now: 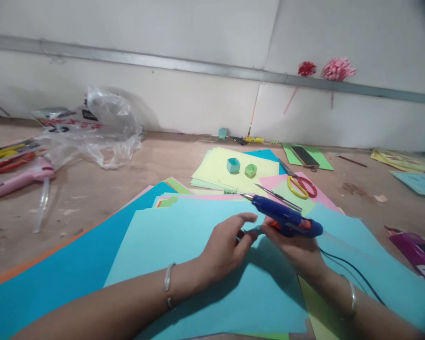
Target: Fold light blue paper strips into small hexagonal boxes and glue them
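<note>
My right hand [301, 250] is closed round the handle of a blue hot glue gun [286, 215], whose metal nozzle points up and to the left. Its thumb and finger also touch a small blue paper piece [257, 230]. My left hand [228, 243] pinches the other end of that piece, mostly hidden by the fingers. Both hands are above a light blue paper sheet [184, 245] on a stack of coloured paper. Just beyond the nozzle lie a green paper coil [230, 191] and a slim pen-like cutter [278, 196].
Small blue [233, 165] and green [250, 170] paper cups stand on yellow sheets. Scissors [301, 185] and a phone [304, 156] lie to the right. On the left are a pink glue gun [24, 178] and a plastic bag [95, 130]. A black cord [354, 267] trails right.
</note>
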`<act>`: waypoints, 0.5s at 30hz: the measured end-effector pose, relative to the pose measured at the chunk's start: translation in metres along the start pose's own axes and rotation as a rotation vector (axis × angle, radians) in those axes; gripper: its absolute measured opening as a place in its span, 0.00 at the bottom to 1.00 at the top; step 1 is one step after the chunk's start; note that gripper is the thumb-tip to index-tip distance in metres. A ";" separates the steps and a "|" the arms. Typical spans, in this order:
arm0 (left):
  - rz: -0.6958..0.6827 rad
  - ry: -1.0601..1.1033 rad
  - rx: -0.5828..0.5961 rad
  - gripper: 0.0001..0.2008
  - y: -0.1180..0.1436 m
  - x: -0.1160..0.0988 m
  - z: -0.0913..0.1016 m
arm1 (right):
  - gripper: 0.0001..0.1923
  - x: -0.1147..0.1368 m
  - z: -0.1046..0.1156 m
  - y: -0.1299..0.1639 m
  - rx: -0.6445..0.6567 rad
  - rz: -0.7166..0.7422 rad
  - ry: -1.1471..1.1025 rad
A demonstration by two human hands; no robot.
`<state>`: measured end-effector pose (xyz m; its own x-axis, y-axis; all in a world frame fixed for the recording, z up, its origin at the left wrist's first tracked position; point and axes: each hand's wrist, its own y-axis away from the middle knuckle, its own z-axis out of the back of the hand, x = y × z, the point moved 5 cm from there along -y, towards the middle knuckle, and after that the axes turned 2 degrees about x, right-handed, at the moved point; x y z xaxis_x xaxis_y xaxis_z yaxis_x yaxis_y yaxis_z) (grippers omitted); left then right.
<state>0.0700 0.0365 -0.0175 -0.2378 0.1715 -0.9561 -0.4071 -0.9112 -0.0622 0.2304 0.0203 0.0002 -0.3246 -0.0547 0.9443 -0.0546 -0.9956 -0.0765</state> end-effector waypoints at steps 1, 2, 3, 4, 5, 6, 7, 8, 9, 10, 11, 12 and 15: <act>0.024 0.045 -0.055 0.18 -0.001 0.001 0.003 | 0.11 0.000 0.002 0.000 -0.043 0.001 -0.013; 0.057 0.115 -0.108 0.23 -0.002 0.002 0.006 | 0.10 -0.001 0.005 -0.001 -0.088 0.005 -0.041; 0.095 0.201 -0.145 0.27 -0.004 0.005 0.009 | 0.10 -0.002 0.007 -0.001 -0.138 0.007 -0.080; 0.137 0.289 -0.151 0.30 -0.005 0.007 0.009 | 0.11 -0.003 0.010 -0.002 -0.192 0.009 -0.125; 0.180 0.368 -0.127 0.30 -0.007 0.010 0.007 | 0.11 -0.003 0.012 -0.002 -0.238 0.011 -0.172; 0.221 0.434 -0.078 0.30 -0.008 0.013 0.004 | 0.12 -0.004 0.014 -0.002 -0.275 0.013 -0.211; 0.252 0.481 -0.015 0.28 -0.009 0.014 0.000 | 0.12 -0.005 0.014 -0.002 -0.291 0.014 -0.236; 0.266 0.515 0.043 0.26 -0.009 0.015 -0.004 | 0.13 -0.005 0.014 -0.001 -0.291 0.017 -0.243; 0.260 0.544 0.081 0.24 -0.009 0.014 -0.006 | 0.12 -0.005 0.013 -0.001 -0.280 0.024 -0.236; 0.239 0.566 0.090 0.21 -0.009 0.012 -0.007 | 0.12 -0.005 0.011 0.000 -0.259 0.036 -0.216; 0.211 0.582 0.080 0.19 -0.008 0.011 -0.006 | 0.11 -0.004 0.009 0.001 -0.230 0.046 -0.185; 0.185 0.590 0.065 0.18 -0.008 0.009 -0.005 | 0.11 -0.004 0.007 0.002 -0.204 0.052 -0.152; 0.154 0.593 0.029 0.17 -0.008 0.005 0.000 | 0.11 -0.004 0.002 0.002 -0.142 0.032 -0.110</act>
<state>0.0718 0.0444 -0.0219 0.2320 -0.2069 -0.9504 -0.4326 -0.8971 0.0897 0.2332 0.0183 -0.0034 -0.2231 -0.1016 0.9695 -0.1813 -0.9729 -0.1437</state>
